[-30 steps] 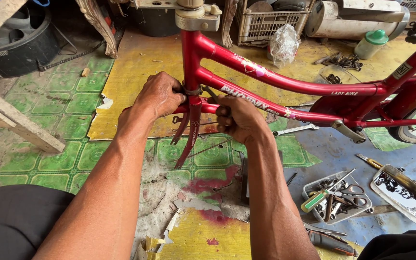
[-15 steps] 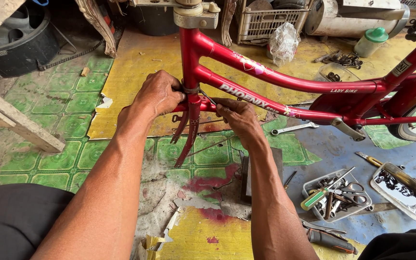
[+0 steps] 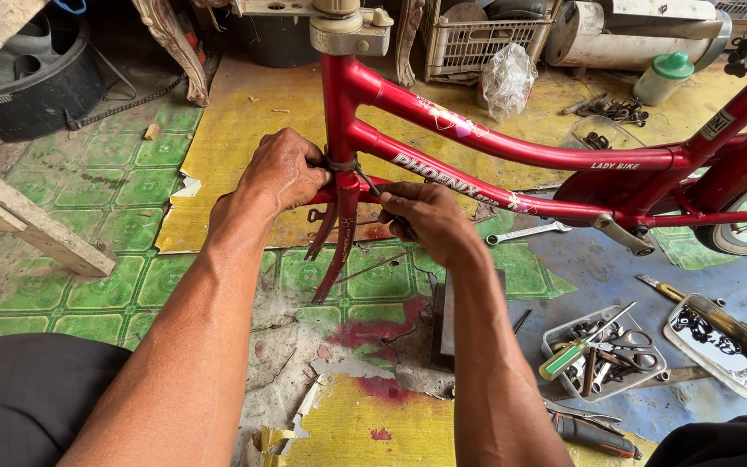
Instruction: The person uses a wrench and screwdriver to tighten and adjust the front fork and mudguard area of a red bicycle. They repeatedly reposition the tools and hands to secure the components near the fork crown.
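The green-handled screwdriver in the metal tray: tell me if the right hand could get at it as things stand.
Probably yes. The green-handled screwdriver lies on top of the other tools in the open metal tray, uncovered, with bare floor between. But the right hand is at the red bicycle frame, gripping a thin tool, so it would have to let go first.

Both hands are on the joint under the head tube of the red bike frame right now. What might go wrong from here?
The right hand works a thin tool at the fork crown; a slip could jab the left hand gripping close beside it. Loose parts there might drop onto the cracked, littered floor and be hard to find. The frame seems steadied only at the top, so hard levering may swing it.
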